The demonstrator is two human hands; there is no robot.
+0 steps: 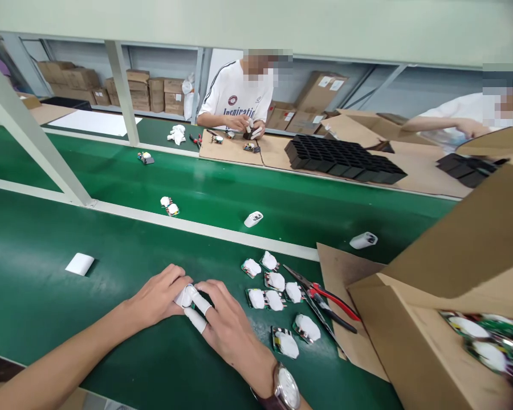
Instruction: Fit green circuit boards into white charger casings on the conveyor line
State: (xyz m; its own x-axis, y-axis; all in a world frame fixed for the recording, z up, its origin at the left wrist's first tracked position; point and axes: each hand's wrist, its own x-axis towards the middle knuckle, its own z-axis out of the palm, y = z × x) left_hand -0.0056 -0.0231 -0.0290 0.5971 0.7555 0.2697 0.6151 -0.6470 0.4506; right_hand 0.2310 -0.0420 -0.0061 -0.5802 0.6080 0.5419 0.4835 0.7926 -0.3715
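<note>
My left hand (165, 290) is closed around a small white plastic casing (183, 295) above the green work surface. Two fingers of my right hand (228, 322) wear white finger cots and press at the casing's near end. A sliver of green shows there, but what sits inside is mostly hidden. To the right lie several small circuit boards (275, 281) topped with white paste. Beside them rest pliers (331, 302) with red and black handles. Another white casing (80, 263) lies on the left.
An open cardboard box (393, 336) with more boards stands at right, next to a cardboard sheet (346, 267). Beyond a pale rail, a green conveyor belt (209, 188) carries casings (253, 219) and boards. Across it, two people work near black divided trays (342, 156).
</note>
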